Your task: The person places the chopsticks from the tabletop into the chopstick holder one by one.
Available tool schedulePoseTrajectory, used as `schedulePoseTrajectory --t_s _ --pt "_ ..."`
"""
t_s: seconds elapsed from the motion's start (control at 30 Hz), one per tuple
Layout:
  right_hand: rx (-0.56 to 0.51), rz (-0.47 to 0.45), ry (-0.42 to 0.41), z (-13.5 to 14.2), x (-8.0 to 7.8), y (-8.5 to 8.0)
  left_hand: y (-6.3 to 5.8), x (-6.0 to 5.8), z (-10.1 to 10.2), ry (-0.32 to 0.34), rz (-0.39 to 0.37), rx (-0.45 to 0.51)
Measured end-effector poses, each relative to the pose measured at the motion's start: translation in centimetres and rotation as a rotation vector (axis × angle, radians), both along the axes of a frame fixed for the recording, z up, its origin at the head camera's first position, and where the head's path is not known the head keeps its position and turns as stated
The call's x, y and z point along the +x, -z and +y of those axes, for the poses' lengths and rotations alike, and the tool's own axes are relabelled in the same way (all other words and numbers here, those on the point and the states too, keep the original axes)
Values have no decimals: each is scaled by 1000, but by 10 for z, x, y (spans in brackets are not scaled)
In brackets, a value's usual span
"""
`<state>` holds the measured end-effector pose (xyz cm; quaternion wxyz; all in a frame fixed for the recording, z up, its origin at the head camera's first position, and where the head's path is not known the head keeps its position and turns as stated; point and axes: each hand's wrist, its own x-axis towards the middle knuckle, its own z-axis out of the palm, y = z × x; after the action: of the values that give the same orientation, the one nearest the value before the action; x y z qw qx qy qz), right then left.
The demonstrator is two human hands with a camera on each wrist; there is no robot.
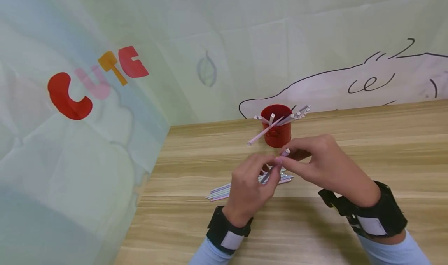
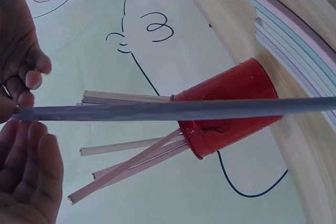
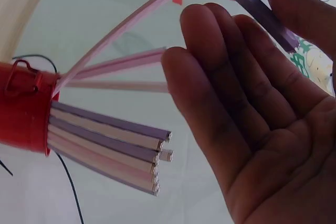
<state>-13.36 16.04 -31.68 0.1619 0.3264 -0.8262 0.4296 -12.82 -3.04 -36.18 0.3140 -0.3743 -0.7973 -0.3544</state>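
My left hand (image 1: 252, 183) pinches a thin purple stick (image 2: 157, 111) near its upper end, between thumb and fingers. The stick slants over the table, its tip pointing up toward my right hand (image 1: 323, 164). My right thumb and fingertips are right at that tip, fingers mostly extended and spread, palm showing in the right wrist view. Just behind the hands stands a red bucket (image 1: 278, 136) with a small wire handle. Several pastel sticks (image 3: 105, 140) lean out over its rim, and one pink stick (image 3: 123, 34) slants out apart from the bunch.
A loose bundle of pastel sticks (image 1: 220, 193) lies on the wooden table (image 1: 182, 160), partly hidden behind my left hand. A pale printed backdrop (image 1: 210, 32) rises along the table's back and left edges, close behind the bucket.
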Motion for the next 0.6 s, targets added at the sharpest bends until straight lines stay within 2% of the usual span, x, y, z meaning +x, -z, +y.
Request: schedulePoseTrajectory --t_s 0.1,0.2,0.33,0.5,0.6 --pt "-27 -4 -12 0 1 -1 -1 0 0 1 16 29" --pt "-63 31 14 2 2 -4 0 0 -1 -28 17 52" --pt "-138 133 72 3 6 -13 3 -2 -3 -138 -20 79" --pt "-268 305 198 7 12 -23 7 -5 -5 -297 -95 93" --pt "-430 395 288 10 12 -24 8 -7 -5 -317 -117 110"
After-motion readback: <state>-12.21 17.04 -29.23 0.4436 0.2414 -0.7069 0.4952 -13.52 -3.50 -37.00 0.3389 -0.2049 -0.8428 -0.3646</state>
